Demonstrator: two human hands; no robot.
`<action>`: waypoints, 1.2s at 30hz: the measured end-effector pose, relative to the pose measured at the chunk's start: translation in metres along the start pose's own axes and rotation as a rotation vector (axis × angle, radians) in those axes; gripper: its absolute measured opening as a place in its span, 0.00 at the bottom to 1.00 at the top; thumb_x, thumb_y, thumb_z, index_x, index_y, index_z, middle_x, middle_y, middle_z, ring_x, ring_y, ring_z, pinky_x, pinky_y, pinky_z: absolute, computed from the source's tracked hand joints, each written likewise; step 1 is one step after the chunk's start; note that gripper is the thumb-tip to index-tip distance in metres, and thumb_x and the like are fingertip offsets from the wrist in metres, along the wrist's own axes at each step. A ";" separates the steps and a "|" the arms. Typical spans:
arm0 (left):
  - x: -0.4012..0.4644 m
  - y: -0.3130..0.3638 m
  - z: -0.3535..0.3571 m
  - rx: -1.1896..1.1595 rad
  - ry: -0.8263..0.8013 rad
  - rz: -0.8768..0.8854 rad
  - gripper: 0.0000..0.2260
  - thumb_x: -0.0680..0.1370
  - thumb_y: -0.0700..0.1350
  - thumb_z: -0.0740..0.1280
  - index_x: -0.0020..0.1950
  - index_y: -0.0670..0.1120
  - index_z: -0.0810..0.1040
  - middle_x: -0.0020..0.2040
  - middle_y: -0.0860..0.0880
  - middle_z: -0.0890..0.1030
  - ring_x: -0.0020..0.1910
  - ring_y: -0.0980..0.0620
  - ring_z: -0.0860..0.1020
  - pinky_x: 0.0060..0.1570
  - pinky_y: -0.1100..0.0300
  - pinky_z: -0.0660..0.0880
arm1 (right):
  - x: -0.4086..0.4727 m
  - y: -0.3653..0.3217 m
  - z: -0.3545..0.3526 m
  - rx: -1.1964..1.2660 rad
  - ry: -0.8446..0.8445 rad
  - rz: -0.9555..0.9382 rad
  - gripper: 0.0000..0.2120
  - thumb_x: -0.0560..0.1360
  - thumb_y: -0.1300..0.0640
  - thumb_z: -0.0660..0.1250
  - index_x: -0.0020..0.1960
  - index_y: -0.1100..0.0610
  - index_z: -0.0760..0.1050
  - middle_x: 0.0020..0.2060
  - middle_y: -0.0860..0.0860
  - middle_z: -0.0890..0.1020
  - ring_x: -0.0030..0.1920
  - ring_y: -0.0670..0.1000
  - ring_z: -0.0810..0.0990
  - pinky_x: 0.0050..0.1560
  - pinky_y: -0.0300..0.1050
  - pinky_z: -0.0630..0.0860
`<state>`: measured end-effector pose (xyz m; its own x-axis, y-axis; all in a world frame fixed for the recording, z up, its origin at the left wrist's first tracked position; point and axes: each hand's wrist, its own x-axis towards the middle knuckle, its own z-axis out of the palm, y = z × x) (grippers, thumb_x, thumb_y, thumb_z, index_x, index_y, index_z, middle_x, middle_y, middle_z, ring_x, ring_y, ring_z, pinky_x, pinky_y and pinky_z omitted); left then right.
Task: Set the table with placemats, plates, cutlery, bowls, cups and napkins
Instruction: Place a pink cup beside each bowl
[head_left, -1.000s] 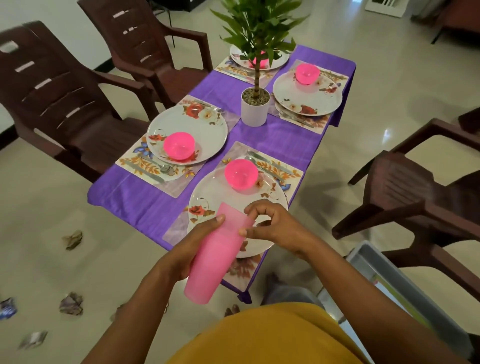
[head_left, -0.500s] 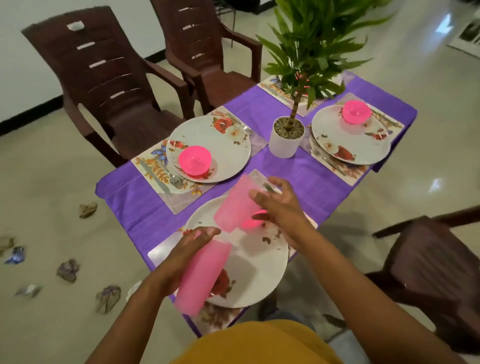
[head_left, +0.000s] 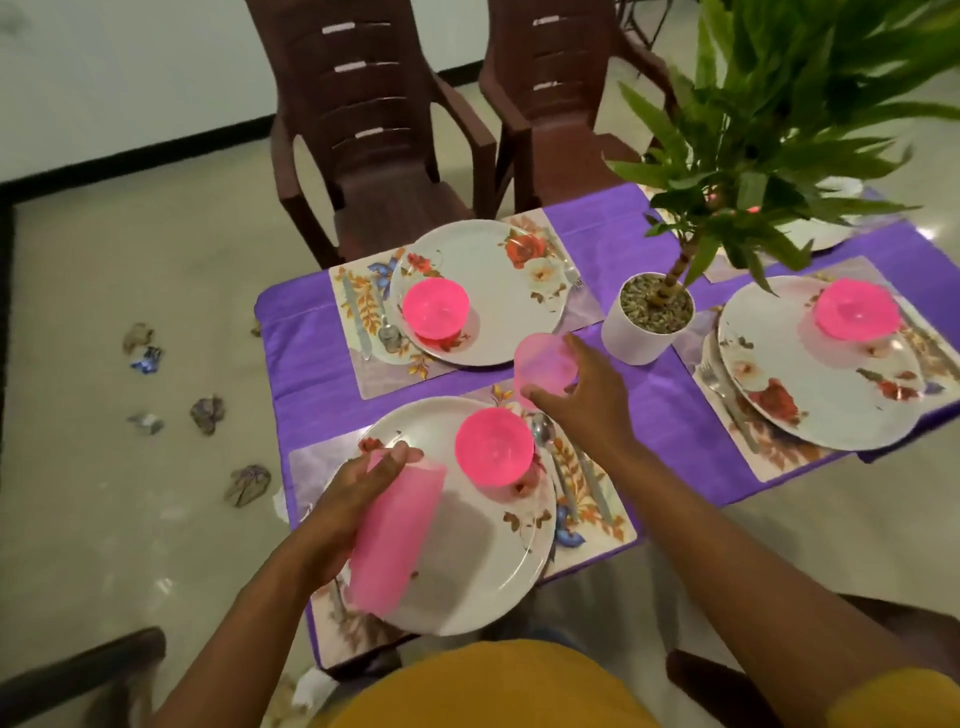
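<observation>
Purple cloth (head_left: 322, 353) covers the low table, with brown chairs (head_left: 374, 156) beyond it and crumpled wrappers (head_left: 208, 413) on the tiled floor off to the left of my left hand.

My right hand (head_left: 587, 387) has come forward with one pink cup (head_left: 545, 364) pulled off the stack a second ago. My fingers curl over its far side and my thumb hooks round the near side. The cup sits low at the far corner of the near placemat (head_left: 597, 519), just past the spoon (head_left: 543, 431) and between my fingers and the white plant pot (head_left: 644, 332). Whether its base already touches the cloth I cannot tell; my hand hides it.

My left hand (head_left: 353, 509) wraps the rest of the stack (head_left: 395, 540), tilted over the near plate (head_left: 483, 566), fingertips pressed on its upper rim.

Half a second ago the cup was in the air above the pink bowl (head_left: 493, 447); now it is down beside the setting. So I judge this place is nearly done for cups. The far-left plate (head_left: 488, 291) and the right plate (head_left: 810, 364) each carry a bowl but no cup that I can see, and a fourth setting hides behind the leaves. The stack is for those, I'd say. No napkins show anywhere yet.
</observation>
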<state>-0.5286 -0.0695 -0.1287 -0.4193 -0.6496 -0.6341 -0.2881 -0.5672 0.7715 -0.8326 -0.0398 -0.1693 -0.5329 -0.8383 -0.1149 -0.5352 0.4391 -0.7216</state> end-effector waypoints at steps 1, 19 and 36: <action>-0.002 -0.002 0.004 -0.018 0.026 -0.005 0.43 0.57 0.78 0.75 0.63 0.52 0.84 0.58 0.45 0.85 0.55 0.43 0.86 0.52 0.44 0.83 | 0.003 0.004 0.001 -0.006 -0.017 -0.006 0.44 0.68 0.42 0.81 0.78 0.53 0.67 0.69 0.54 0.76 0.67 0.56 0.76 0.63 0.53 0.75; -0.017 -0.017 0.030 -0.120 0.079 -0.054 0.31 0.72 0.68 0.69 0.66 0.49 0.82 0.59 0.38 0.85 0.61 0.34 0.82 0.64 0.32 0.76 | 0.008 0.014 0.007 -0.080 -0.177 -0.038 0.53 0.65 0.36 0.80 0.81 0.48 0.56 0.76 0.54 0.67 0.73 0.58 0.70 0.64 0.57 0.74; 0.000 0.020 0.056 -0.132 -0.218 -0.292 0.38 0.73 0.73 0.63 0.63 0.41 0.83 0.54 0.31 0.84 0.45 0.35 0.84 0.47 0.44 0.82 | -0.101 -0.044 -0.021 0.414 -0.580 -0.129 0.06 0.80 0.66 0.69 0.55 0.60 0.83 0.47 0.52 0.87 0.47 0.42 0.82 0.52 0.43 0.81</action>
<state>-0.5825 -0.0522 -0.1107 -0.5131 -0.3370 -0.7894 -0.3147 -0.7818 0.5383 -0.7690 0.0323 -0.1115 0.0126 -0.9621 -0.2723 -0.2165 0.2632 -0.9401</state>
